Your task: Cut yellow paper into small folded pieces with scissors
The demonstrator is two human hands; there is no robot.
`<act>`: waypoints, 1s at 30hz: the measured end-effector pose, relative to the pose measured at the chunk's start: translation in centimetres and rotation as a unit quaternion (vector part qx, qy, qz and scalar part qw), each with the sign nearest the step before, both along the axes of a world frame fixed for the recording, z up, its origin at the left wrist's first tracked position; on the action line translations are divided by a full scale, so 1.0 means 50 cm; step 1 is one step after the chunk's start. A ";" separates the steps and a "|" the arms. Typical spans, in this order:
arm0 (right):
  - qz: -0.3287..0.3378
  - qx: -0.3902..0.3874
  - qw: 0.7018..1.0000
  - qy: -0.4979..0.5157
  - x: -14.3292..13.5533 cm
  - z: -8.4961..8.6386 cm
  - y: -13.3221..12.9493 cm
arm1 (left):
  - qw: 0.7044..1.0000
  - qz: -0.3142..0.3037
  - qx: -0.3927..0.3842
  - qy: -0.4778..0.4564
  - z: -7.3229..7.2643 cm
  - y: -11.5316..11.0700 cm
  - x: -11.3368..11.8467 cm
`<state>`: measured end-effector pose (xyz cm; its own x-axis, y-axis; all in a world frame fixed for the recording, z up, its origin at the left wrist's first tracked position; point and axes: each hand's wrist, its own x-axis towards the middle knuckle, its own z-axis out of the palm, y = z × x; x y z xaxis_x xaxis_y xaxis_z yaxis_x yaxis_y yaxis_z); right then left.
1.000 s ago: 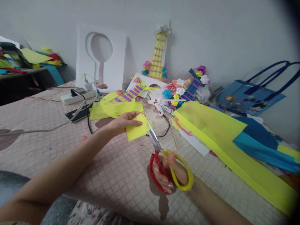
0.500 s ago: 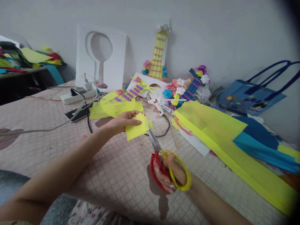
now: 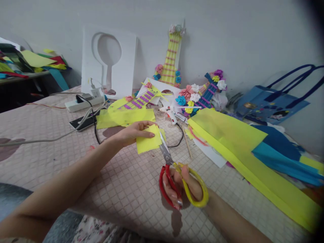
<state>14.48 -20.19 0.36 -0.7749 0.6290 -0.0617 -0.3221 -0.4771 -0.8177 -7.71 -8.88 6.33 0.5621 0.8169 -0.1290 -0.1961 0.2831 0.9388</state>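
Note:
My left hand pinches a small yellow piece of paper, thumb on top and fingers behind it. Scissors with one red and one yellow handle are in my right hand, thumb through the yellow loop and fingers in the red one. Their blades point up and away, slightly parted, at the right edge of the yellow paper. Whether the paper lies between the blades is hard to make out.
Behind the paper lie more yellow sheets, a white glue gun with a black cord, and a wooden stick. Long yellow paper covers the right side near a blue bag. A power strip and phone sit left.
The scissor handles have spread a little wider, the red one moving left. The yellow paper and my left hand have shifted very slightly to the right and down.

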 end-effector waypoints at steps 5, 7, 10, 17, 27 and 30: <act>-0.005 -0.008 1.000 0.001 -0.001 0.005 0.002 | 1.000 -0.013 0.010 0.006 0.002 -0.004 0.004; -0.009 -0.010 1.000 -0.001 -0.002 0.005 0.003 | 1.000 -0.015 0.013 0.008 0.001 -0.004 0.004; -0.011 -0.017 1.000 -0.001 -0.002 0.002 0.003 | 1.000 -0.016 0.017 0.012 0.000 -0.003 0.002; -0.007 -0.042 0.999 -0.014 0.003 0.002 0.004 | 0.999 -0.017 0.027 0.004 -0.004 0.004 -0.005; -0.029 -0.027 0.998 -0.057 0.006 0.005 0.003 | 0.999 -0.010 0.035 0.028 -0.002 0.007 -0.010; -0.036 -0.024 0.997 -0.066 0.006 0.003 0.002 | 0.999 -0.009 0.031 0.031 0.001 0.006 -0.010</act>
